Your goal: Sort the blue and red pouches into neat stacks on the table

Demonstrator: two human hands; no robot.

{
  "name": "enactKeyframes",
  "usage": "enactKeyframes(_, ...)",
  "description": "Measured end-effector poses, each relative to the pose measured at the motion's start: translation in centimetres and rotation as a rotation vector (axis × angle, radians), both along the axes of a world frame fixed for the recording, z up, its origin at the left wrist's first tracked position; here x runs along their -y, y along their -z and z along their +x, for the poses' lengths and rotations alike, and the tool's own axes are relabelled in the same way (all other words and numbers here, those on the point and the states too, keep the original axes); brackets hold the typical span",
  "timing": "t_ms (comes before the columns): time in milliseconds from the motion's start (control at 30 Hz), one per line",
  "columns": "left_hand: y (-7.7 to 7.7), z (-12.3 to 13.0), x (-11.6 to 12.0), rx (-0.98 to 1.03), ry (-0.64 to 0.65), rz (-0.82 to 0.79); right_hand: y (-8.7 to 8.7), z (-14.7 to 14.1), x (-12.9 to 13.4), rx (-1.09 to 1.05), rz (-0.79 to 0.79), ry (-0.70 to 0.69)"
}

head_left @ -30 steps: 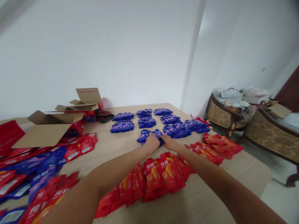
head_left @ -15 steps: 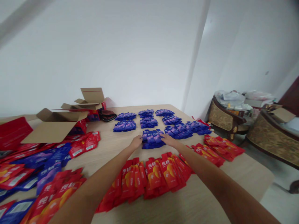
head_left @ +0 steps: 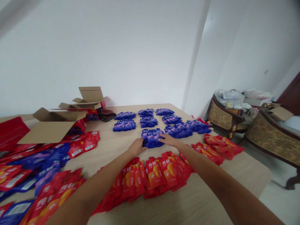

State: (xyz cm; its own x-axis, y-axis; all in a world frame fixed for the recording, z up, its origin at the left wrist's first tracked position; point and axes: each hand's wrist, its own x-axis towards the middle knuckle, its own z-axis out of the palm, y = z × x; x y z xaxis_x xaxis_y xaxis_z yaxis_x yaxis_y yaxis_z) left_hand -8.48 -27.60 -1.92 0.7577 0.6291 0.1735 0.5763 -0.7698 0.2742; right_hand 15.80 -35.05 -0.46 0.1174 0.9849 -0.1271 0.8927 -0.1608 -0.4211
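Observation:
A stack of blue-purple pouches (head_left: 152, 137) lies mid-table between my two hands. My left hand (head_left: 137, 147) is at its left edge, thumb and fingers apart. From the right, my right hand (head_left: 168, 140) touches the top of the stack with its fingers spread. Beyond it, more blue bundles (head_left: 148, 122) lie in rows, and a long blue group (head_left: 187, 128) sits just to the right. Nearer to me, red pouches (head_left: 154, 175) with orange prints are fanned in a row beneath my forearms.
Open cardboard boxes (head_left: 50, 125) stand at the left, with a dark pouch (head_left: 107, 115) beside them. Loose red and blue packets (head_left: 50, 168) cover the left side of the table (head_left: 112, 147). Patterned chairs (head_left: 220, 115) stand beyond the table's right edge.
My left hand has slid slightly down along the stack's left edge, its thumb now lower. My right hand has shifted a little left over the pouches. The view has moved slightly.

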Motion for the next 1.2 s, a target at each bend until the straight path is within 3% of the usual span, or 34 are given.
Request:
enactKeyframes(200,0.2,-1.1,0.3,-0.047,0.007,0.019,0.2,-0.1,-0.2,0.003,0.027,-0.01)
enactKeyframes(567,0.5,-1.3,0.8,0.264,-0.084,-0.18,0.5,-0.7,0.2,0.095,0.123,0.043)
enactKeyframes(800,0.3,-1.5,0.7,0.272,-0.184,-0.172,-0.7,1.8,0.4,0.272,0.248,0.139)
enactKeyframes(933,0.1,-1.2,0.8,0.273,-0.182,-0.157,-0.7,2.8,-0.2,0.353,0.208,0.172)
enactKeyframes(1200,0.6,-1.3,0.0,0.291,-0.15,-0.153,1.2,3.6,-1.1,0.432,0.083,0.111)
